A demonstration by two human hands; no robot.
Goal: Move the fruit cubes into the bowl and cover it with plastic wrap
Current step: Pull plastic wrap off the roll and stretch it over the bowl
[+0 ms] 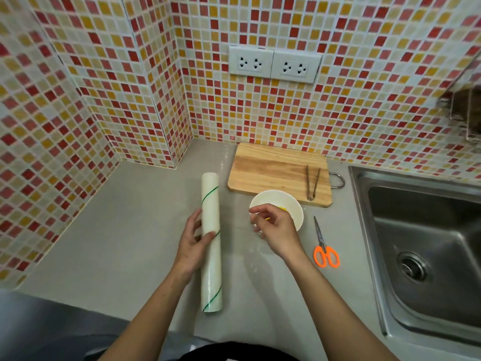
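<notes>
A white roll of plastic wrap (211, 220) with a thin green spiral line lies lengthwise on the grey counter. My left hand (194, 239) grips its middle from the left. A white bowl (291, 204) stands just right of the roll, with a bit of yellow fruit (282, 208) showing inside. My right hand (273, 229) hovers over the bowl's near left side with fingertips pinched. A faint clear sheet seems to stretch from the roll toward that hand, but the film is hard to make out. The hand hides most of the bowl's inside.
A wooden cutting board (273, 168) with small tongs (311, 182) lies behind the bowl. Orange-handled scissors (324, 247) rest to the bowl's right. A steel sink (426, 246) fills the right side. Tiled walls with outlets (273, 64) close the back and left.
</notes>
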